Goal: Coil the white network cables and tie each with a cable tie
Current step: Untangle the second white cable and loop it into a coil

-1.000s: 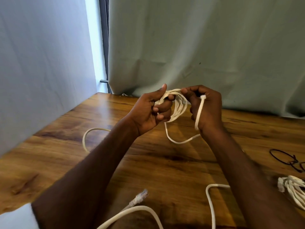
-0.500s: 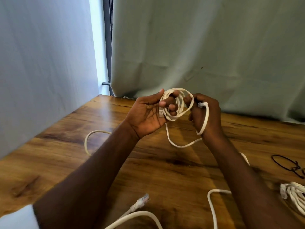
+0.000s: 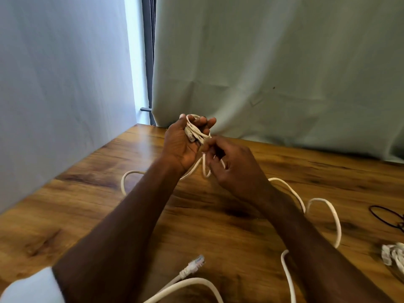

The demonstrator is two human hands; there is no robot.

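Lowered since before, right hand pinches smooth white cable, seemingly; left hand grips round coil.

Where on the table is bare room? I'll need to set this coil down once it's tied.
Bare wood lies left of the left hand, toward the wall, and far right behind the black ties. Loose cable crowds the near right, by the finished coil.

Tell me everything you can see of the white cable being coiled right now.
The white network cable is thin and round, plastic-jacketed by its look. Several loops are wound around the fingers of the left hand, held above the wooden table. The right hand pinches the strand running off the coil. The slack drops to the table and curves right and toward the camera. A clear plug lies near the bottom edge; whether it ends this cable is unclear.
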